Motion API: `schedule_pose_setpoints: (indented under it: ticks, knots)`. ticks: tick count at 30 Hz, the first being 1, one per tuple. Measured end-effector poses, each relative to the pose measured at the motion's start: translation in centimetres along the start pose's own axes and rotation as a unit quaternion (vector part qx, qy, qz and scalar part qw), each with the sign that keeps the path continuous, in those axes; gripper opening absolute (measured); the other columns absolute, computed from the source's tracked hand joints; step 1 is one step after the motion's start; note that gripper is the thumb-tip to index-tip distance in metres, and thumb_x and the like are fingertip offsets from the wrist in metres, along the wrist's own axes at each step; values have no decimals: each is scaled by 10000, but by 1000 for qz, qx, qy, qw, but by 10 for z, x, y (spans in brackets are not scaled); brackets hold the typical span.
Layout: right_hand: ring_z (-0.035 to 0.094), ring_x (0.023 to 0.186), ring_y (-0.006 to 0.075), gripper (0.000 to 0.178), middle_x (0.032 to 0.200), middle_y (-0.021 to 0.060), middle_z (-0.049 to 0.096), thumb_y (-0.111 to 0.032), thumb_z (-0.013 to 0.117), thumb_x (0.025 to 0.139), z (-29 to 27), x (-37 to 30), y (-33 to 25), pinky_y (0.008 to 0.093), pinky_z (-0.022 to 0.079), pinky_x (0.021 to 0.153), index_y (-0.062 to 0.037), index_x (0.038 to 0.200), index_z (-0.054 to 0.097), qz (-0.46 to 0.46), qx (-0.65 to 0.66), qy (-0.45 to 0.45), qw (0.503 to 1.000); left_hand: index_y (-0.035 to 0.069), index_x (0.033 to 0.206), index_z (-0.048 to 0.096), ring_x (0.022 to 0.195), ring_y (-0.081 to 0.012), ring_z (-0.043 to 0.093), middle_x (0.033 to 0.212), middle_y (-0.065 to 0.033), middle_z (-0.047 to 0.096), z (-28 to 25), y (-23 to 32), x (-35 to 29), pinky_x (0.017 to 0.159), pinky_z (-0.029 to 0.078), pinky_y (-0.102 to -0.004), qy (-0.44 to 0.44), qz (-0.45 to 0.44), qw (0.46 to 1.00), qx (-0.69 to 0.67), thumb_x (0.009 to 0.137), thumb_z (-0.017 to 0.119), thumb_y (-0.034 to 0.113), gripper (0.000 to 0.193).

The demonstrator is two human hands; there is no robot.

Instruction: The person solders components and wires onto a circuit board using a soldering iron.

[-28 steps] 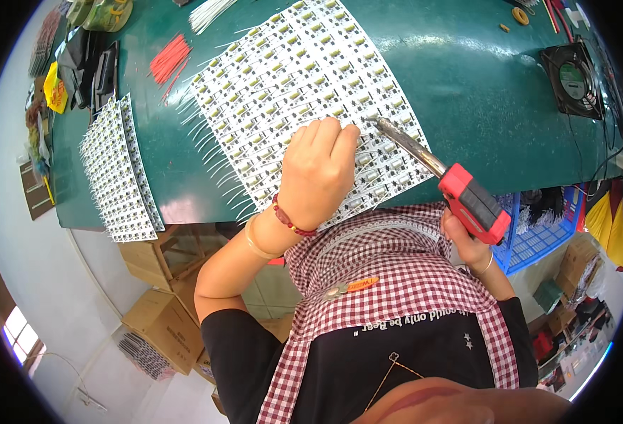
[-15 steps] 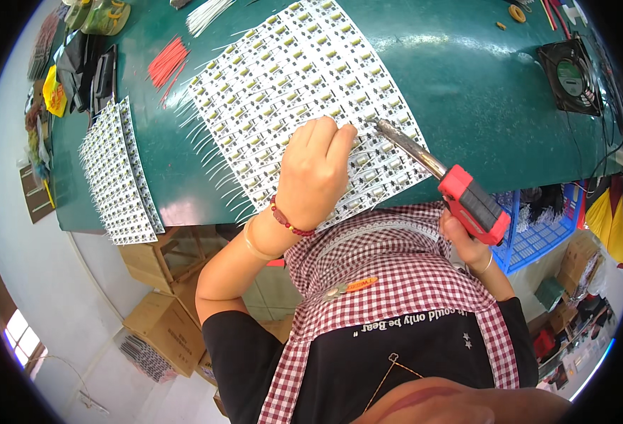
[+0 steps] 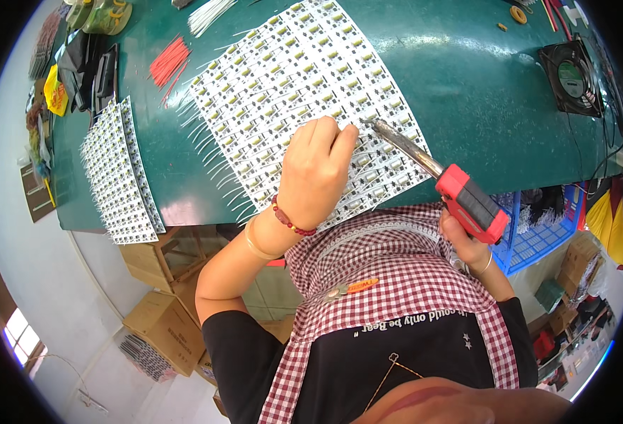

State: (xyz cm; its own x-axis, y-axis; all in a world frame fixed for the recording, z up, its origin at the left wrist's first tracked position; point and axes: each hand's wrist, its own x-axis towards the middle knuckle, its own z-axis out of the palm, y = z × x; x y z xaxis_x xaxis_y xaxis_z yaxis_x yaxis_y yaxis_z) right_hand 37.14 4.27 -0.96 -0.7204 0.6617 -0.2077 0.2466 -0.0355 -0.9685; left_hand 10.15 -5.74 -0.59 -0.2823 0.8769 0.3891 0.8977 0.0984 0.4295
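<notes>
A large white panel of small circuit boards [image 3: 276, 85] lies on the green table, with yellowish parts in rows and thin white wires sticking out along its left edge. My left hand [image 3: 316, 162] rests over the panel's near part, fingers closed in a pinch; what they hold, if anything, is hidden. In my right hand [image 3: 463, 240] is a red and black soldering gun [image 3: 475, 203], gripped by its handle at the table's near edge. Its metal barrel slants up to the left, and the tip is at the boards just right of my left fingertips.
Red wires [image 3: 168, 60] and white wires [image 3: 209, 15] lie in bundles beyond the panel. More board panels [image 3: 117, 180] lean over the table's left edge. A black fan [image 3: 571, 76] stands at the right, near cables. A blue plastic rack [image 3: 534, 237] is below the table edge.
The soldering gun has shifted very slightly to the left, its tip still by my left fingertips. My left hand has hardly moved, and the panel lies as before.
</notes>
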Motion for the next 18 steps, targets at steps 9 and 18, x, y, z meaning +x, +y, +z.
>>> schedule_pose_setpoints:
  ticks: [9,18]
  knots:
    - [566,586,149,233,783,71,595,21,665,721,-2,1,3,271,432,520,8,954,651,3,-37,-19,999,17,900,640,658,-233,505,724,-75,443,0,2,1,585,431,-347,-6,-3,1000,13,691,609,-83,234]
    - [583,608,185,208,783,97,605,3,656,730,-1,1,-1,288,450,538,13,938,655,-18,-16,5,1000,17,912,642,669,-237,506,733,-80,442,0,3,0,600,437,-347,-12,-2,1000,25,694,600,-71,239]
